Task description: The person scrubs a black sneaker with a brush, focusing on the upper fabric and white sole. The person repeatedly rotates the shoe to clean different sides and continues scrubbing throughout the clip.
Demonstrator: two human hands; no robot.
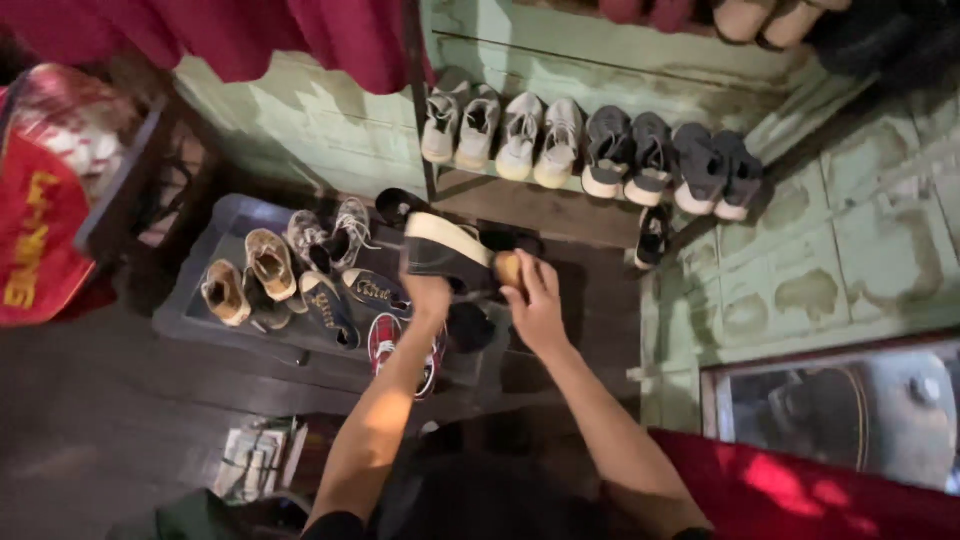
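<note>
Left hand (pixel 428 297) is wrapped around a dark shoe (pixel 440 252), fingers closed on its lower side, holding it tipped so the pale sole edge faces up and away. Held that way, the side of the shoe is turned toward the right hand (pixel 535 305). Right hand is clenched on a small brush (pixel 508 268) with a tan wooden back, pressed against the shoe's heel end; bristles not visible.

Shoe sits in the air between both hands, over the near edge of a low grey tray (pixel 200 325).

Just left of the grip: loose shoes (pixel 300 275) crowded on the tray, tan, white and dark blue, some touching. A red-lined one (pixel 388 340) lies right under the left wrist. Little room there.

Beyond the grip: a shelf (pixel 540 205) carrying paired sneakers (pixel 590 145), white then grey, toes outward. One dark shoe (pixel 652 237) lies at the shelf's right end.

Right of the grip: dark floor, then green wall panels (pixel 850 240). Most open room is on that side.
</note>
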